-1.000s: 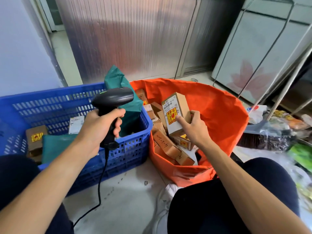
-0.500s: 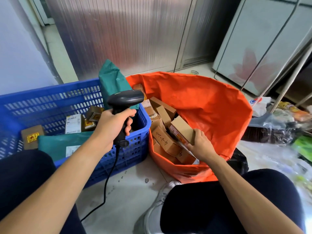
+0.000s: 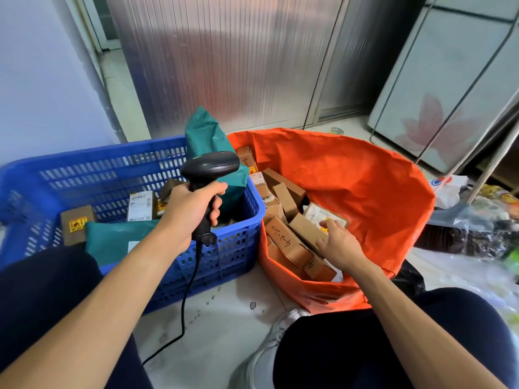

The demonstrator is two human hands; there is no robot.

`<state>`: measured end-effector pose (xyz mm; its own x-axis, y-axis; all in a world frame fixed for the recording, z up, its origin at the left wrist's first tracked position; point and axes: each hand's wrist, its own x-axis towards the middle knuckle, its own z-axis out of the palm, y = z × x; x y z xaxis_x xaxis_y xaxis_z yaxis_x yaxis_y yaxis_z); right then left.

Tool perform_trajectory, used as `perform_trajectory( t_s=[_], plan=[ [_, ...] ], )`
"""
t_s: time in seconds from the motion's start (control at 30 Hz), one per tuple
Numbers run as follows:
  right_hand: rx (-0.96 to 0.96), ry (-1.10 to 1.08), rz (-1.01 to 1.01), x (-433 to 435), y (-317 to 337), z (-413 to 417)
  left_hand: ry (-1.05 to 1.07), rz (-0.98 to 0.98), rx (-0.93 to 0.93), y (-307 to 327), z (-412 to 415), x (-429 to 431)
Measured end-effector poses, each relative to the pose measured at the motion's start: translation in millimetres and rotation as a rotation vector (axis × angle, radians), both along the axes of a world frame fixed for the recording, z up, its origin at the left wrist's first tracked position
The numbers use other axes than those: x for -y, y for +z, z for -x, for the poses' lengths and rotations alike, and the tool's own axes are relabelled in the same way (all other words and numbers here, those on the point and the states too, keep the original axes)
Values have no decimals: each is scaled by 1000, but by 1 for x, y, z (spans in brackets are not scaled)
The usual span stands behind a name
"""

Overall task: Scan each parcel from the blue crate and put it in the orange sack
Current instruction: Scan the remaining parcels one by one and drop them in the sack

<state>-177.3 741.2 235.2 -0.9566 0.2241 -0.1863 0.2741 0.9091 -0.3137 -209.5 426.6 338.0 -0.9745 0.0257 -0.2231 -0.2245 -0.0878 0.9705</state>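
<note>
In the head view, the left hand (image 3: 191, 211) gripped the scanner (image 3: 210, 169) above the blue crate (image 3: 112, 153). The right hand (image 3: 338, 244) lay on a cardboard box (image 3: 306, 230) atop the pile inside the orange sack (image 3: 351, 192). Whether its fingers pinched the box could not be told. The box wanted settling flat before a reach for the crate's parcels (image 3: 75, 223).

handwritten marks on cardboard box (image 3: 284, 237), not legible

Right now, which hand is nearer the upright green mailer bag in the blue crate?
Left. The left hand, gripping the barcode scanner, is close in front of the green mailer bag; the right hand rests on a cardboard box inside the orange sack.
</note>
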Motion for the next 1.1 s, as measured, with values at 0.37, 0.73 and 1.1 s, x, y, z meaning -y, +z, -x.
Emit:
perform_trajectory(
  t_s=[0.37,0.73,1.1],
  plan=[
    [-196,222,71,91,52,28,214,-2,-25,5,-8,77],
    [-285,587,135,226,88,54,503,24,-19,6,-55,190],
    [-276,752,293,332,101,68,780,114,12,19,-136,265]
  ],
)
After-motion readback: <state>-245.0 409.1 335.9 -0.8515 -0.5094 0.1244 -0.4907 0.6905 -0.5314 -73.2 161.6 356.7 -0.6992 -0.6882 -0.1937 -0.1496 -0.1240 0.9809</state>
